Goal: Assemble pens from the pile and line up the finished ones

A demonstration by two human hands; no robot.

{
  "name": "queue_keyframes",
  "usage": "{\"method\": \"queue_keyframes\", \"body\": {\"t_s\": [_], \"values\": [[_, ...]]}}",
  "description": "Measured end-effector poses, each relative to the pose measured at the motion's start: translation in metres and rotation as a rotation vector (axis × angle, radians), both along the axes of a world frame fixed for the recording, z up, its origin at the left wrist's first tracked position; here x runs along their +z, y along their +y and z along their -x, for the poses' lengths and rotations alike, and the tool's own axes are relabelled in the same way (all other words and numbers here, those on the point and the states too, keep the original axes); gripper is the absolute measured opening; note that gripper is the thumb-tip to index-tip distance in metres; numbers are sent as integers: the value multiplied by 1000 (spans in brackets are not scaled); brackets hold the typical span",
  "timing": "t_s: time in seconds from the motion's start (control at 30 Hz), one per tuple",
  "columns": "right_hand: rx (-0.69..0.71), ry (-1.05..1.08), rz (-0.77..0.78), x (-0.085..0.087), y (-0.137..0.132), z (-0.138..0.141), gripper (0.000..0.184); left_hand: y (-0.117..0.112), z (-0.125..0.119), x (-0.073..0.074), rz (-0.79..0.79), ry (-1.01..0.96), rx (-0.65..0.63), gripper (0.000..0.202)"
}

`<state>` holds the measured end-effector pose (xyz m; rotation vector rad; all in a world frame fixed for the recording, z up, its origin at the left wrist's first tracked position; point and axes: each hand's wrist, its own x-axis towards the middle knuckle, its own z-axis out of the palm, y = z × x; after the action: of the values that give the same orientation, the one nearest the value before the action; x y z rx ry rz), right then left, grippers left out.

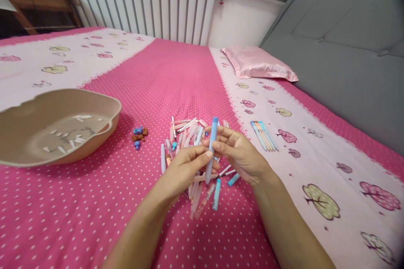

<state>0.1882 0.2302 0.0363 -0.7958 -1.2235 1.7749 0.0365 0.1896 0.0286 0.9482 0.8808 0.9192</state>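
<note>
Both my hands hold one light blue pen [212, 138] upright over the bed. My left hand [186, 168] pinches its lower part between thumb and fingers. My right hand [235, 149] wraps its fingers round the middle of the same pen. Under them lies a loose pile of pen parts [184, 134], pink, clear and blue barrels and caps, on the pink dotted sheet.
A beige shallow basin [19, 122] with several small white pieces stands at the left. Small blue and brown bits [139, 133] lie beside it. A neat row of pens [264, 135] lies right of the pile. A pink pillow [259, 64], grey headboard [344, 54] and radiator [158, 4] lie behind.
</note>
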Motion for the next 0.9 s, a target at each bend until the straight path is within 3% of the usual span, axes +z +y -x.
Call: {"method": "queue_keyframes", "body": {"t_s": [0.27,0.6,0.9], "values": [[1,-2,-32,-1,0,1,33,2,-1,-2,-34,-2,16,30],[242,127,36,4,-5,-2,36,-4,5,0,26,-162,-130,24],[162,71,38,4,-4,-1,45,-3,2,-5,49,-118,-89,22]]}}
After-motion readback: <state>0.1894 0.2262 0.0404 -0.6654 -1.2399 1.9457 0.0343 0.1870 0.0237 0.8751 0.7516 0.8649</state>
